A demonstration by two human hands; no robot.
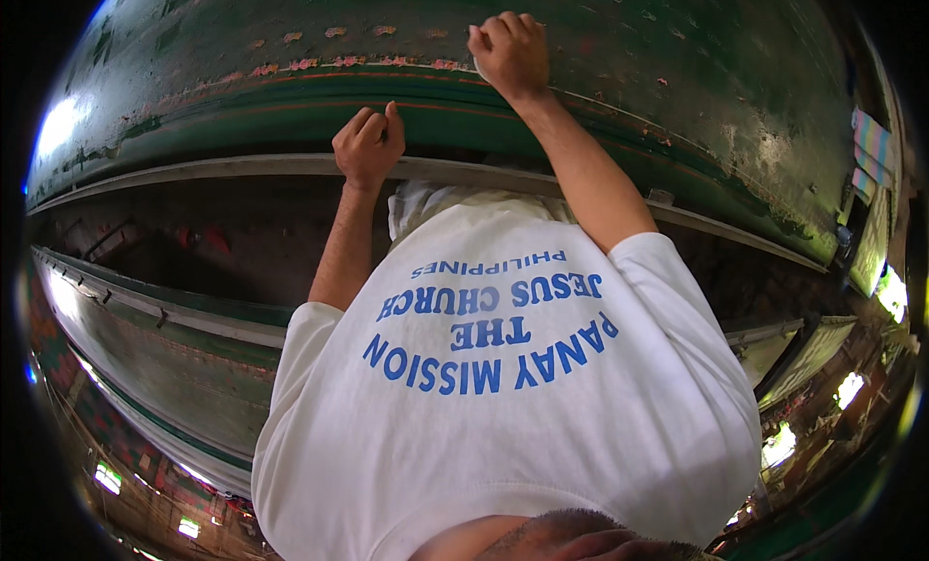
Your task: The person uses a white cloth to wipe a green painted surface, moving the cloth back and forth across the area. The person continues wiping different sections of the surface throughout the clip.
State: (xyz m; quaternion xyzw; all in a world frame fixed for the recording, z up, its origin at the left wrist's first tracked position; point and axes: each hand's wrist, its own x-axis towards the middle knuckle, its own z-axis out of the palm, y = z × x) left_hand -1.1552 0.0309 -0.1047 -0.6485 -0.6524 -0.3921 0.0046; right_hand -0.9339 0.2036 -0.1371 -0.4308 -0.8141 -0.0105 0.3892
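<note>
My right hand (508, 56) is closed on a small white thing at the far side of a row of pink printed patches (347, 62) on a long, worn green tabletop (639, 38); its fingers mostly hide that thing. My left hand (369, 147) is lower and to the left, closed with fingers curled over the green band near the table's front edge (271, 162); whether it holds anything is hidden. Thin red-orange lines run along the band, beside both hands.
Another long bench (194, 338) runs behind me at lower left, with a dark gap between it and the table. Pink, blue and yellow striped cloth (871, 145) hangs at the far right. Bright openings show in the dim shed around the rim.
</note>
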